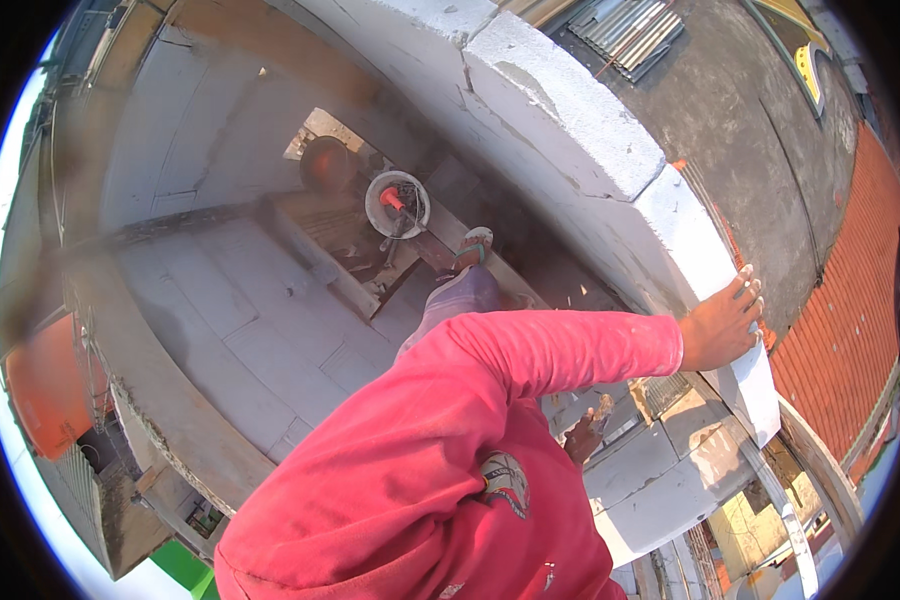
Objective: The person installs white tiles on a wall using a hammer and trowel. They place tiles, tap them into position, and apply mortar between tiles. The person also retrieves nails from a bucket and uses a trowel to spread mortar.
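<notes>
My left hand [720,325], at the end of a long pink sleeve, rests with fingers spread on the top of a white block wall [610,135], at its right-hand end. Lower down, partly behind my body, my right hand [580,440] has its fingers around a small object with a pale, metallic-looking end, too small to make out. My sandalled foot [470,250] is on a narrow board below, beside a white bucket [415,200] holding a red-orange item and tools.
A dark round basin [325,160] is beside the bucket. Grey block walls [245,330] enclose the drop below me. Outside are a concrete roof [730,160] with stacked corrugated strips [620,35], red roofing [840,350] and an orange tank [45,385] at left. Scaffold-like planks [810,470] are at lower right.
</notes>
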A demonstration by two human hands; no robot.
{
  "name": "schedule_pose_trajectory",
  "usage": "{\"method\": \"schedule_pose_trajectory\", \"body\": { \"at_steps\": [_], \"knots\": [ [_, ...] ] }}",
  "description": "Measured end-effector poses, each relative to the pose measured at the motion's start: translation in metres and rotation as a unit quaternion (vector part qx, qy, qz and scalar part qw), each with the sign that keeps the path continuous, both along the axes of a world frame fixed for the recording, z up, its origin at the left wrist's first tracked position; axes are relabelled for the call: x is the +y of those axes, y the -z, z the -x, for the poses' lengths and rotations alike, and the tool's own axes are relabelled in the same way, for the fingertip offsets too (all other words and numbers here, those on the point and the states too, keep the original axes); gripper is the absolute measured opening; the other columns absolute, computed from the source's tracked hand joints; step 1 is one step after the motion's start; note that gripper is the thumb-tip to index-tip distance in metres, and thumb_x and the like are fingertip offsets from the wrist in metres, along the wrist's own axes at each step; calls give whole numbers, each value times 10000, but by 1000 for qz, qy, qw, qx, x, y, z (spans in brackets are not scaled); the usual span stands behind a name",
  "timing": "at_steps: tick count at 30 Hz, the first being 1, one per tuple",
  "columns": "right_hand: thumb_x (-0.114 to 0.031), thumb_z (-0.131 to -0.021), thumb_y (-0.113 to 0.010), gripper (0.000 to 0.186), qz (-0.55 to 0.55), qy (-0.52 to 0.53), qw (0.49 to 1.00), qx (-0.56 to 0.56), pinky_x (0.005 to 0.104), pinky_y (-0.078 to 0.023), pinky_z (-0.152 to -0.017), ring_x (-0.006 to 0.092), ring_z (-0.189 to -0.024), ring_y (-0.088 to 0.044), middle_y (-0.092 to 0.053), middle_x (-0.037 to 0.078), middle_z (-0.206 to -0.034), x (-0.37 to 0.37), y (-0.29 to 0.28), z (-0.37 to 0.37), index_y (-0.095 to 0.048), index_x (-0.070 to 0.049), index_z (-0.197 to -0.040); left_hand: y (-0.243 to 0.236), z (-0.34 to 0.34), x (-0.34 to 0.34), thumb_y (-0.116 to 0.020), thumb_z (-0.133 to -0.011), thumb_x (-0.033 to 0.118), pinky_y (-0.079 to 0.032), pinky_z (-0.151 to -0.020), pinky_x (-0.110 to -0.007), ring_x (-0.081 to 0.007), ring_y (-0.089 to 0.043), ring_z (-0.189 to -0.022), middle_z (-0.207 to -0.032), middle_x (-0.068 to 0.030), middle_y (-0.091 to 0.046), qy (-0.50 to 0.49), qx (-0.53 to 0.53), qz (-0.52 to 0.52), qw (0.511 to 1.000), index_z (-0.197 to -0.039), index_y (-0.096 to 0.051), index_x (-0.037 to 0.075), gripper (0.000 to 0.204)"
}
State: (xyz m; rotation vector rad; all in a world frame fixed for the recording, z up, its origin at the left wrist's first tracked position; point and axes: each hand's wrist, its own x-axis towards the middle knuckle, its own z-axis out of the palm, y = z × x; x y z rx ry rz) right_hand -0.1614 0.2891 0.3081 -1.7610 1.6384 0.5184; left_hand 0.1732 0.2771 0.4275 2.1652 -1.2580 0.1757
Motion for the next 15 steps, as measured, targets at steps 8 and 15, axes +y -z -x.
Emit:
{"method": "schedule_pose_trajectory", "body": {
  "at_steps": [8,15],
  "knots": [
    [-431,-1051,-481,546,-152,-200,967,34,461,-434,-995,430,-1124,-593,-599,308,-1238,50,-16,-74,-436,-79,-1466,-17,-18,60,-614,-917,247,-247,-1237,-592,-367,-458,-1414,-1338,-151,-629,-15,45,78,996,-1169,-750,183,293],
    [-428,-1038,-504,521,-159,-288,944,28,479,-458,-927,438,-1051,-618,-625,307,-1158,70,16,-74,-495,-49,-1395,-19,-21,102,-605,-922,219,-221,-1256,-586,-361,-431,-1440,-1370,-147,-616,25,113,140,983,-1224,-725,166,330]
  ]
}}
